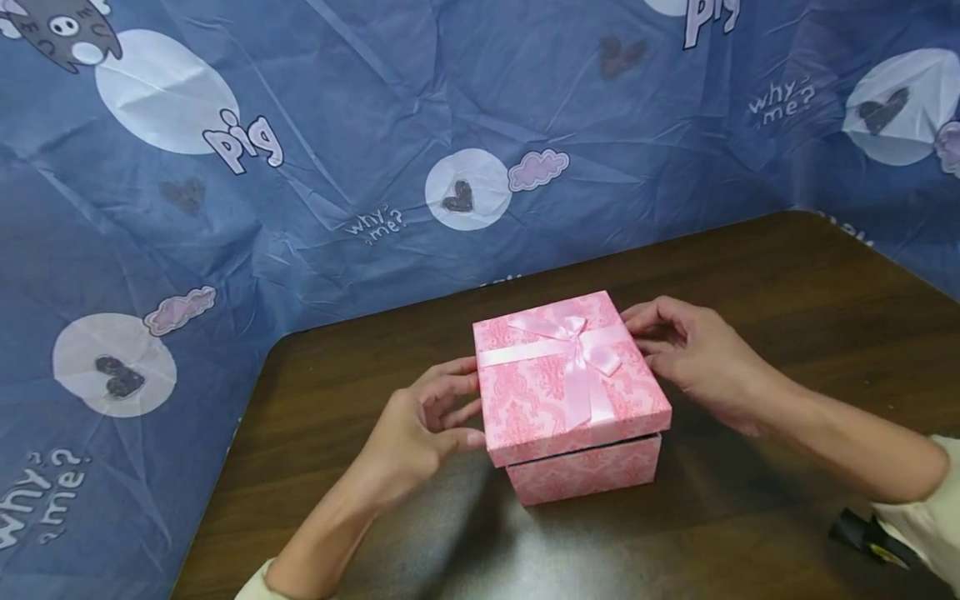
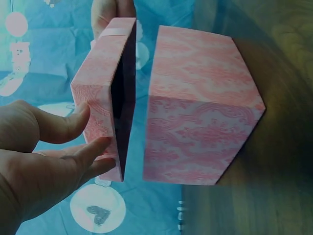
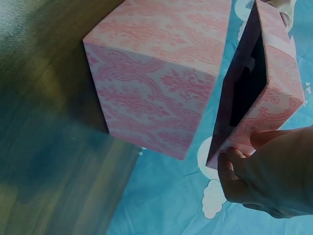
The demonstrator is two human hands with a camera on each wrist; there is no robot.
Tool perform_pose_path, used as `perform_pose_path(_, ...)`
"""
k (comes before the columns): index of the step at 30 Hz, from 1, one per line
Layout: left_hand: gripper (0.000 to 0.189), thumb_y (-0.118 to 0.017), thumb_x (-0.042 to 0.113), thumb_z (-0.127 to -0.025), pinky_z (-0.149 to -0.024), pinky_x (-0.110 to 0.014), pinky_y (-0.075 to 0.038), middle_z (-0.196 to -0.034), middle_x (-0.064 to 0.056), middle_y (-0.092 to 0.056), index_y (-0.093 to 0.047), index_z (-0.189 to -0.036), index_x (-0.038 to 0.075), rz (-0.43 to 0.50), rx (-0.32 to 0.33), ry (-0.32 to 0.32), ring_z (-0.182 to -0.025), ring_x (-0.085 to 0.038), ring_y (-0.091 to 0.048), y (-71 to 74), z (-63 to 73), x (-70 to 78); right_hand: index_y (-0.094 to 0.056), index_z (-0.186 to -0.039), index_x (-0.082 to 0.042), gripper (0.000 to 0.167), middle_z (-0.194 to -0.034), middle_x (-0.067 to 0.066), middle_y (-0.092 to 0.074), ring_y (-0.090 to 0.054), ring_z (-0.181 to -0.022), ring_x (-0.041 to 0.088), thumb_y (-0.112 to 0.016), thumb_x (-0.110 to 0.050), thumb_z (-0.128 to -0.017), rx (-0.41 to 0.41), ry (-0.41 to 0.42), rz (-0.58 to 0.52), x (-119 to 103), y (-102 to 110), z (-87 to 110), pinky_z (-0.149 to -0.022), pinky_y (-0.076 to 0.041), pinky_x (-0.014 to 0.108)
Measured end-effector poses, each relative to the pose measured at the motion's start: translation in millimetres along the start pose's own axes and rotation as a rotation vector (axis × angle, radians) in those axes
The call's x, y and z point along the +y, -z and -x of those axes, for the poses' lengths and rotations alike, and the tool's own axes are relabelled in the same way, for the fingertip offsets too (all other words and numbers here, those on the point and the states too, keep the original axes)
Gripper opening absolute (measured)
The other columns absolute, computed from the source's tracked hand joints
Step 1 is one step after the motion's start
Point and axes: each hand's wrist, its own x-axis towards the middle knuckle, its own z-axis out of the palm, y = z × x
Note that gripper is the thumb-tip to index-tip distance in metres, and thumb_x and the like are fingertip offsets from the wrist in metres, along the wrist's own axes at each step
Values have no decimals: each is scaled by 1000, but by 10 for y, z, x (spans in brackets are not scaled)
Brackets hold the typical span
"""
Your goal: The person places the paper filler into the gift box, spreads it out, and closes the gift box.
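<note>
A pink patterned gift box stands on the table, its matching square lid raised above it. A pale pink ribbon bow decorates the top of the lid. On the lid's left side, my left hand holds it with thumb and fingertips. My right hand grips the opposite side by its edge. Both wrist views show a gap between the lid and the box base. The lid's dark inside is partly visible; the inside of the base is hidden.
The dark wooden table has rounded back corners. Behind and to the left hangs a creased blue cloth with printed hearts, clouds and words. A small black object is beside the right sleeve.
</note>
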Motion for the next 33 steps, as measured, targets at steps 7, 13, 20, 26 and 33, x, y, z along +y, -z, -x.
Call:
perform_pose_path(7,45,-65,-23,-75,-95,-31,-46,-145,-19,-37,-56,-119,-15,-57,-13,-1,-123,-36,-52,-28,12,-90,-52,-116,5,29,-134,17,-46,-51,-122,30,-58,5,-87,2,-35,13,53,-39,8,-87,-50,20)
perform_pose_path(13,46,-64,-23,-76,-95,-31,-46,-144,-19,-38,-57,-120,-13,-90,-26,-12,-124,-35,-51,-47,6,-151,-52,-115,5,29,-134,18,-46,-50,-123,32,-58,6,-86,23,-50,45,100,-64,17,-88,-49,20)
perform_pose_path(20,50,-62,-26,-75,-96,-31,-45,-146,-17,-36,-55,-122,-13,-95,-39,4,-128,-34,-47,-51,3,-210,-53,-112,6,28,-133,19,-46,-51,-121,32,-56,11,-84,35,-28,76,169,-84,38,-87,-48,16)
perform_pose_path(26,49,-61,-27,-76,-95,-31,-46,-145,-19,-36,-54,-123,-14,-103,-44,34,-125,-37,-50,-83,-1,-287,-52,-113,6,29,-133,19,-45,-50,-122,34,-57,9,-85,18,-45,82,249,-89,43,-90,-49,23)
perform_pose_path(33,48,-60,-26,-77,-96,-33,-46,-146,-18,-35,-54,-123,-14,-83,-42,70,-125,-38,-50,-138,24,-375,-51,-114,5,30,-134,21,-44,-51,-122,37,-59,6,-85,-2,-91,109,375,-109,63,-90,-50,33)
